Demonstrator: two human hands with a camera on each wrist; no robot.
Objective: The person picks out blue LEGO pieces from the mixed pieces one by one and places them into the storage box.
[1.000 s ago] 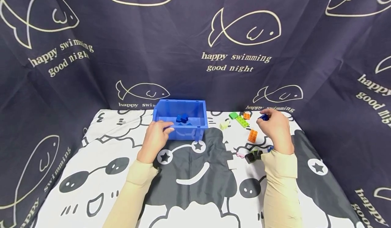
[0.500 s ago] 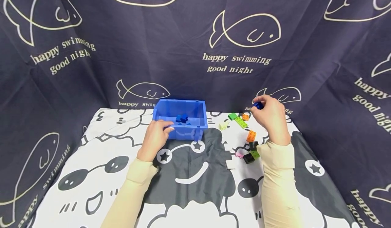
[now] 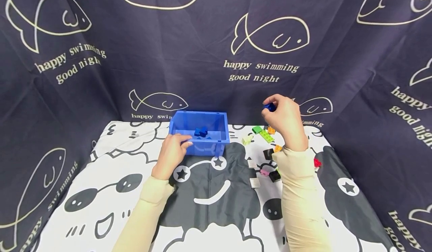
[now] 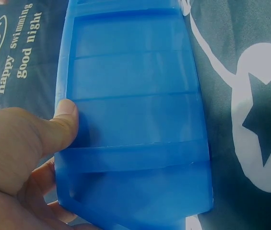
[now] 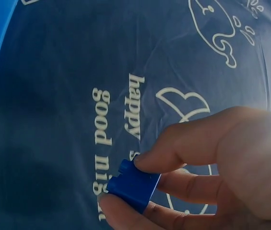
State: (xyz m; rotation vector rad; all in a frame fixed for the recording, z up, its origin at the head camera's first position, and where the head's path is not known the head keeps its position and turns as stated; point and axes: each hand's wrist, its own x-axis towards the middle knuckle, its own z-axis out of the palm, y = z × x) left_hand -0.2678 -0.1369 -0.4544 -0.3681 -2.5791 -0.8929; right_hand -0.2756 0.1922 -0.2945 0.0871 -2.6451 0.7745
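Note:
Up above the back right of the table, my right hand [image 3: 285, 119] pinches a blue toy brick [image 5: 134, 186] between thumb and fingertips; its studs show in the right wrist view. My left hand [image 3: 171, 150] grips the near left rim of a blue plastic bin [image 3: 202, 147]. In the left wrist view the thumb [image 4: 67, 120] lies over the rim, with fingers on the other side of the wall. Dark blue bricks [image 3: 201, 132] lie on the bin's floor.
Right of the bin lie loose bricks: a green one [image 3: 257, 129], a lime one [image 3: 266, 136], a pale yellow one [image 3: 247, 139], black ones [image 3: 268, 154], white ones [image 3: 254, 183], a pink one [image 3: 264, 172] and a red one [image 3: 317, 163]. A dark curtain [image 3: 209, 57] hangs behind.
My right hand has lifted the blue brick and carried it leftward, uncovering the red brick. My left hand and the bin have stayed in place.

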